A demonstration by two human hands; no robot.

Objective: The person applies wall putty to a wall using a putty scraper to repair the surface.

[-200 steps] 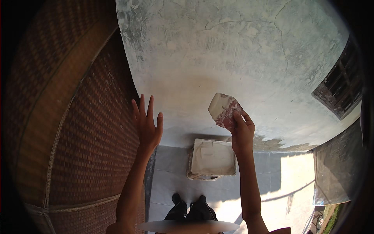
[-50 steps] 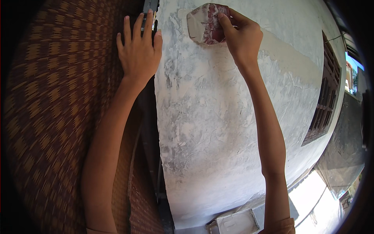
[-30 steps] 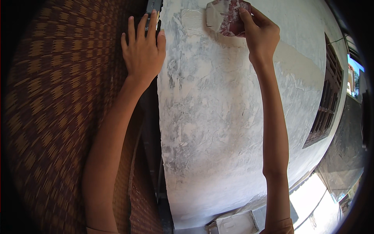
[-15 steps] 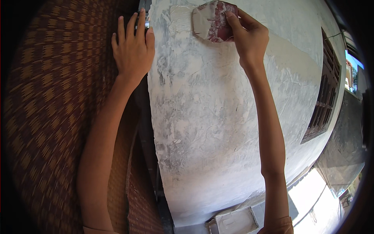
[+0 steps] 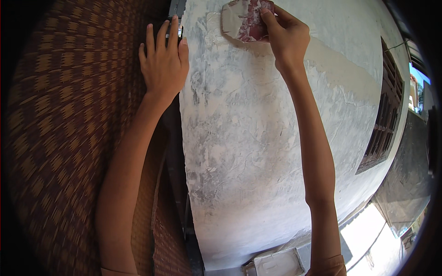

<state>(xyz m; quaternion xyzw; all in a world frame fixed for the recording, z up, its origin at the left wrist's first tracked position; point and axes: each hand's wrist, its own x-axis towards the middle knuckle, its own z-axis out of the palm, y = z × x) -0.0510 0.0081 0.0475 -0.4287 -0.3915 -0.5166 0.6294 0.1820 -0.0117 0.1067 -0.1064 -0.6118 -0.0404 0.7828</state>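
Your right hand (image 5: 287, 39) pinches the scraper (image 5: 246, 19) by its reddish grip end, thumb below and fingers on top, blade flat against the wall (image 5: 258, 152) high up, on a patch of wet putty. The scraper looks light; the blade is thin and probably flexes, so hold near the back edge and press evenly. Your left hand (image 5: 163, 64) lies spread and flat, holding nothing, against the woven screen (image 5: 69, 138). Tray (image 5: 278, 263) sits far below.
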